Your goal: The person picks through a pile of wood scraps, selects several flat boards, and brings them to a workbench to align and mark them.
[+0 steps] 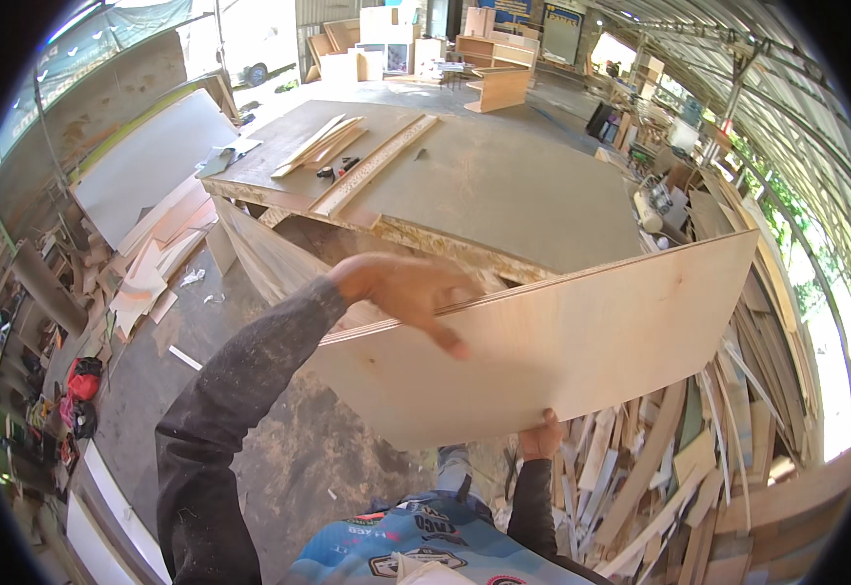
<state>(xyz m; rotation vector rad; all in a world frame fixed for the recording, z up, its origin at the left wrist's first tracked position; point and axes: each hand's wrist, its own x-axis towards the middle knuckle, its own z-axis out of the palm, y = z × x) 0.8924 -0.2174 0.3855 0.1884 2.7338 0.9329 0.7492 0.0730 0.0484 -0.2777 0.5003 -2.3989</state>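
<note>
**Right hand gripped a stack of thin boards beside the table**

The stack of thin boards stood on edge, tilted, in front of the near side of the table, its right end higher than its left. The right hand was closed on its lower edge, thumb against the near face. The left hand, slightly blurred, was at the upper edge, thumb and fingers parted; whether it touched the wood could not be told. On the table's far left lay thin wood strips, and right of them a long plank. Wood offcuts were heaped on the right.
</note>
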